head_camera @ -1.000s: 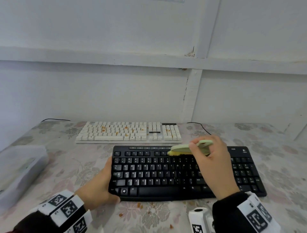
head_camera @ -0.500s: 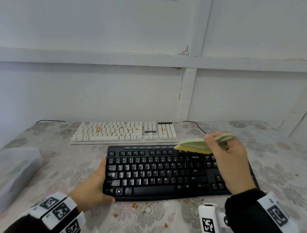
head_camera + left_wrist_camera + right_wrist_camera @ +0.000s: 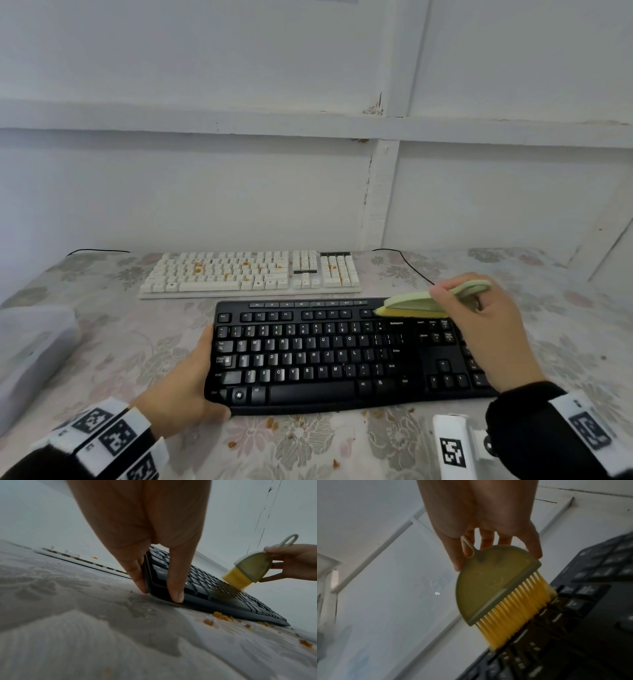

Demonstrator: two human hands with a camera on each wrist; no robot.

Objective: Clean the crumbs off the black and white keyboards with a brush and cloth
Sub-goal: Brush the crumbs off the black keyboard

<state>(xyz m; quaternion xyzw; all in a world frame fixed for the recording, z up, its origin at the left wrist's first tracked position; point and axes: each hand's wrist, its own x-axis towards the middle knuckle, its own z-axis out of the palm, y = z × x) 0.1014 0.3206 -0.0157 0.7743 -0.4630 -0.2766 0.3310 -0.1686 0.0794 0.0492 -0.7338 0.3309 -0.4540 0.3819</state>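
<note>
Black keyboard (image 3: 342, 356), near the table's front edge and gripped at its left end by the left hand (image 3: 181, 394), now has the brush (image 3: 416, 303), pinched in the right hand (image 3: 486, 329), shifted right to its far row, its keys looking crumb-free while the white keyboard (image 3: 250, 272) stays littered.

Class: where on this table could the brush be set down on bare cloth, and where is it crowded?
Bare: tablecloth right of the black keyboard, and between its left end and the grey box. Crowded: the narrow strip before the white keyboard; crumbs along the near edge.
</note>
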